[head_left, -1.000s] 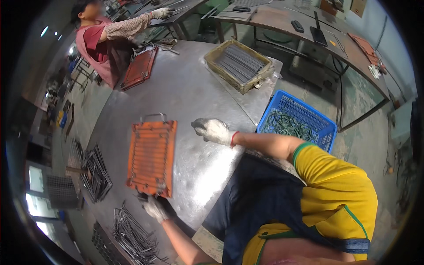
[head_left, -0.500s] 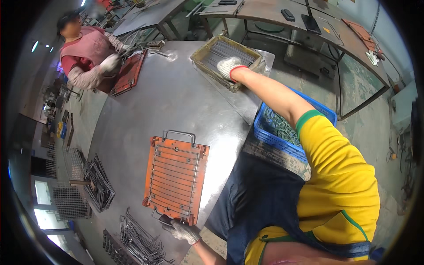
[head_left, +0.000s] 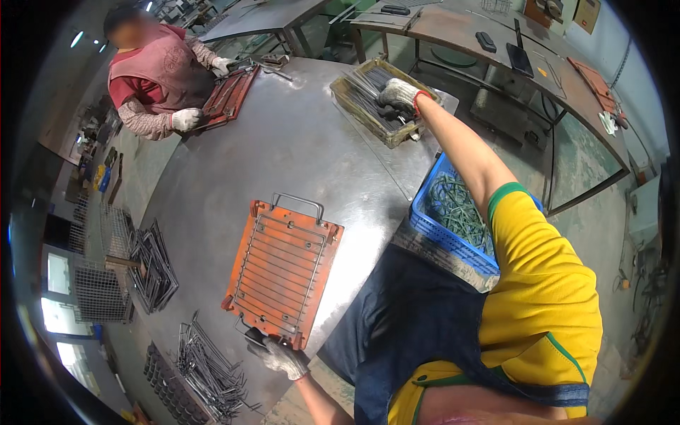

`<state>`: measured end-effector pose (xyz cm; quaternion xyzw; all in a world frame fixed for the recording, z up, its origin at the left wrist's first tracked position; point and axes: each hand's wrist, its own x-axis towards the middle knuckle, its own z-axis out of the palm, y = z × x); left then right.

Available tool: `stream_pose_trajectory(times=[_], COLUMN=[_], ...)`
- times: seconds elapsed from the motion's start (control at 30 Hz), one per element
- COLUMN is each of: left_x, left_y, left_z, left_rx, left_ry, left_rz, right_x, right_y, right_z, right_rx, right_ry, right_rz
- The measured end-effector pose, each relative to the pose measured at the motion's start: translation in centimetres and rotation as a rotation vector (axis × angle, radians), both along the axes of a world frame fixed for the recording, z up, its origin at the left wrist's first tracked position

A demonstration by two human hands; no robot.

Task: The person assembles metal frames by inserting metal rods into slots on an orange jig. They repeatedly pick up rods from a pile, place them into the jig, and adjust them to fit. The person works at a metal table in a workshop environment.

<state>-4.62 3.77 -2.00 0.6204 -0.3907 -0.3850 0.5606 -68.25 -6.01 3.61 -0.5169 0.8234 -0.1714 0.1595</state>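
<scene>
My right hand (head_left: 400, 98), in a white glove with a dark palm, is closed on thin metal rods (head_left: 365, 85) in a yellowish bin at the table's far right. The rods' ends on the left stand tilted above the others. At the near edge of an orange jig plate (head_left: 283, 269), my gloved left hand (head_left: 282, 358) is closed around something dark beside the plate's wire handle; its fingers are partly hidden. On the plate lies a wire grid (head_left: 280, 276), a rectangular frame with several parallel rods across it. A bent wire handle (head_left: 301, 200) stands out at the plate's far end.
Across the table a co-worker (head_left: 159, 78) handles another orange jig (head_left: 230, 99). A blue basket (head_left: 453, 241) of green strands stands at my right. Bent wire frames (head_left: 152, 265) and loose wire pieces (head_left: 209, 361) lie along the left edge. More worktables (head_left: 453, 35) stand behind.
My right hand has closed and lifted one end of some rods, tilting them. My left hand stays by the jig. The co-worker's hands have moved apart over their jig. The view has shifted slightly.
</scene>
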Motion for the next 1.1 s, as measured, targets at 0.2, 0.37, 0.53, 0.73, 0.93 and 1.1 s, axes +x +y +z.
stream_pose_trajectory(times=[0.2,0.37,0.53,0.73,0.93,1.1], left_x=[-0.5,2.3,4.2,-2.7,-10.4,-12.0], left_y=[-0.9,-2.0,-2.7,-1.5,0.0,0.0], left_z=[2.2,-1.4,-2.1,7.2,13.2,8.4], left_rx=[0.106,-0.003,0.106,-0.072,-0.137,-0.252], left_ry=[0.029,0.034,-0.48,-0.69,-0.587,-0.374], left_rz=[-0.008,-0.168,-0.092,-0.026,-0.772,-0.848], right_x=[1.2,-0.8,11.2,26.5,33.9,33.7], right_y=[0.8,0.0,4.5,8.6,9.3,9.4], right_z=[1.1,1.0,8.6,7.8,1.7,-4.2], right_rx=[-0.154,-0.323,-0.615,-0.168,0.063,-0.141], right_ry=[-0.144,0.164,-1.187,-0.89,-0.737,-0.155], right_rz=[-0.252,-0.272,0.037,0.444,0.853,0.877])
